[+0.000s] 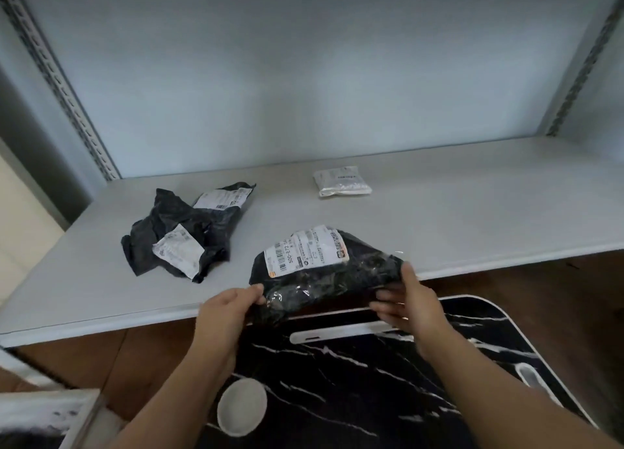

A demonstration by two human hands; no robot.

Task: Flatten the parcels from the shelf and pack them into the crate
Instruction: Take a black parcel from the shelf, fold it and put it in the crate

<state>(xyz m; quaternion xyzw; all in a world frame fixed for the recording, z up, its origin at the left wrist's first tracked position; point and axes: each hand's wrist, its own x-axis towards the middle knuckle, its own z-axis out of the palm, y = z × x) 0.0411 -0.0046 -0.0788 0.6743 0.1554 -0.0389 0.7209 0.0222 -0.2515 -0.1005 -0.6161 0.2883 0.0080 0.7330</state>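
A black plastic parcel with a white shipping label hangs over the front edge of the grey shelf, held between both hands. My left hand pinches its lower left corner. My right hand grips its right end, thumb on top. Two more crumpled black parcels with white labels lie overlapping on the shelf at the left. A small white parcel lies farther back on the shelf. Below my hands sits the black marbled crate with white handle slots.
The shelf has perforated metal uprights at the back left and back right, with a pale wall behind. Brown floor shows under the shelf edge. A white-edged object sits at the lower left corner.
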